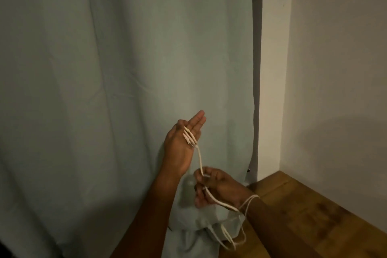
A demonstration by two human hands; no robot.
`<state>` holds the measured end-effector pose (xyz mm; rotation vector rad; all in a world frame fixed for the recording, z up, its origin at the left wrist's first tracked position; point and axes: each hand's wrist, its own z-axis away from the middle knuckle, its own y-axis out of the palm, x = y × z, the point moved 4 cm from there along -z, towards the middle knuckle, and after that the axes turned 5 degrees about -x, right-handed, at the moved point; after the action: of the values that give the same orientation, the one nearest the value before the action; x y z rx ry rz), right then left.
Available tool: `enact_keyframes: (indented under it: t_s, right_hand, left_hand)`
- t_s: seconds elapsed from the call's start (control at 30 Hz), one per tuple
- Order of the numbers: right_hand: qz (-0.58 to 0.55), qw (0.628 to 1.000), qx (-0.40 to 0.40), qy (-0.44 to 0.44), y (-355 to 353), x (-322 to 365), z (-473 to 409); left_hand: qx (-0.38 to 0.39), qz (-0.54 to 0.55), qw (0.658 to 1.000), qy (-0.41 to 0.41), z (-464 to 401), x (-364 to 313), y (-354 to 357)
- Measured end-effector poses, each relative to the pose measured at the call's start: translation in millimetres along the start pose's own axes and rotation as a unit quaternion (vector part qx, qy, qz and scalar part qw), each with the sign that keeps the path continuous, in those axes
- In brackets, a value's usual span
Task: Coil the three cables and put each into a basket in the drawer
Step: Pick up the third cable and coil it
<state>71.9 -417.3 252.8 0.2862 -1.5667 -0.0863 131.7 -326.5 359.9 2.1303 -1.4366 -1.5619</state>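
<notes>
Cable (200,158), thin and pale, loops around flat left hand (184,142); right hand (211,187) pinches it.

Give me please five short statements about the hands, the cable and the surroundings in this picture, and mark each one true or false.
1. The left hand is raised with straight fingers, and turns of the white cable lie across its palm. True.
2. The right hand is empty. False: its fingers pinch the cable below the left hand.
3. The loose end of the cable hangs down past the right wrist. True.
4. An open drawer with baskets is visible. False: none shows here.
5. The hands work in front of a brick wall. False: a pale curtain hangs behind them.
</notes>
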Motion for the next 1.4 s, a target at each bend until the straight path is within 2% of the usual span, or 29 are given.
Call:
enact_keyframes:
  t_s: [0.03, 0.07, 0.13, 0.2, 0.23, 0.3, 0.33, 0.4, 0.43, 0.5, 0.6, 0.67, 0.73, 0.77, 0.8, 0.87, 0.9, 0.93, 0.97, 1.03, 1.1, 1.17, 1.2, 1.23, 1.3, 1.33, 1.4]
  right_hand:
    - [0.061, 0.997, 0.042, 0.034, 0.6, -1.7, 5.7]
    - [0.154, 0.984, 0.075, 0.045, -1.8, 2.3, 11.6]
    - [0.353, 0.93, 0.106, -0.001, -5.7, 26.0, 23.2]
    - [0.464, 0.878, 0.065, -0.099, -10.5, 63.0, 29.6]
    - [0.477, 0.865, 0.022, -0.153, -15.1, 83.1, 31.0]
    - [0.462, 0.846, -0.064, -0.26, -24.7, 117.8, 31.5]
    - [0.448, 0.838, -0.098, -0.296, -29.7, 129.2, 30.5]
    - [0.399, 0.842, -0.149, -0.331, -36.6, 141.1, 25.3]
    - [0.362, 0.853, -0.17, -0.334, -39.4, 143.1, 21.6]
    - [0.291, 0.881, -0.192, -0.32, -41.9, 138.0, 11.3]
    - [0.299, 0.901, -0.159, -0.272, -37.7, 114.0, -4.3]
    - [0.348, 0.909, -0.096, -0.21, -31.2, 93.7, -7.7]
    - [0.408, 0.898, -0.015, -0.167, -24.4, 75.3, -7.5]
    - [0.427, 0.892, 0.01, -0.149, -22.9, 68.1, -5.5]
    - [0.435, 0.89, 0.019, -0.135, -22.9, 64.1, -3.4]
    - [0.456, 0.878, 0.004, -0.142, -26.0, 70.7, 4.6]
    - [0.477, 0.864, -0.009, -0.161, -27.7, 79.9, 9.7]
    - [0.497, 0.847, -0.027, -0.188, -30.3, 92.2, 14.5]
    - [0.513, 0.827, -0.05, -0.222, -33.6, 106.8, 18.9]
    - [0.519, 0.802, -0.101, -0.28, -41.8, 133.4, 24.4]
    - [0.498, 0.798, -0.138, -0.311, -47.8, 151.5, 27.0]
    - [0.452, 0.809, -0.167, -0.336, -52.7, 159.5, 26.0]
    - [0.425, 0.814, -0.184, -0.349, -55.1, 159.7, 24.6]
    - [0.406, 0.816, -0.203, -0.359, -58.6, 157.1, 22.1]
    - [0.379, 0.818, -0.237, -0.362, -66.7, 143.8, 15.1]
    - [0.37, 0.822, -0.245, -0.357, -69.3, 133.4, 10.9]
    - [0.354, 0.834, -0.248, -0.342, -69.3, 107.6, 4.6]
  left_hand:
    - [-0.023, -0.11, 0.993, 0.039, -2.8, -0.5, -7.9]
    - [-0.042, -0.234, 0.969, 0.074, -3.1, -0.3, -16.7]
    - [-0.025, -0.46, 0.882, 0.105, -1.1, 6.6, -32.3]
    - [0.018, -0.575, 0.813, 0.092, 3.9, 13.4, -44.6]
    - [0.043, -0.586, 0.807, 0.065, 7.6, 15.2, -45.6]
    - [0.089, -0.559, 0.824, -0.021, 18.6, 22.5, -35.2]
    - [0.109, -0.506, 0.853, -0.062, 24.3, 24.5, -25.7]
    - [0.129, -0.305, 0.934, -0.134, 31.2, 23.7, -8.1]
    - [0.141, -0.193, 0.956, -0.169, 31.4, 21.8, -0.5]
    - [0.164, -0.034, 0.963, -0.211, 28.6, 15.9, 18.4]
    - [0.128, 0.082, 0.977, -0.151, 17.2, 4.7, 43.5]
    - [0.078, 0.112, 0.986, -0.096, 2.9, -1.2, 50.0]
    - [0.057, 0.038, 0.997, -0.032, -10.2, -7.5, 46.9]
    - [0.049, -0.075, 0.996, 0.02, -16.8, -10.8, 39.6]
    - [0.041, -0.238, 0.967, 0.079, -21.3, -13.2, 31.3]
    - [0.049, -0.518, 0.841, 0.152, -21.9, -11.7, 20.5]
    - [0.065, -0.588, 0.79, 0.162, -20.2, -8.5, 16.7]
    - [0.083, -0.628, 0.759, 0.154, -18.6, -3.6, 11.5]
    - [0.1, -0.642, 0.75, 0.125, -16.2, 0.4, 6.7]
    - [0.124, -0.615, 0.778, 0.029, -11.6, 9.0, -4.0]
    - [0.154, -0.524, 0.836, -0.06, -4.3, 16.2, -3.2]
    - [0.19, -0.333, 0.91, -0.159, 3.9, 19.8, 4.4]
    - [0.209, -0.231, 0.927, -0.208, 7.4, 18.5, 9.8]
    - [0.231, -0.143, 0.93, -0.249, 10.0, 16.1, 14.3]
    - [0.258, -0.012, 0.929, -0.265, 12.6, 5.0, 23.9]
    - [0.241, 0.037, 0.939, -0.241, 10.7, -2.3, 27.7]
    - [0.152, 0.108, 0.97, -0.156, 3.0, -16.8, 33.3]
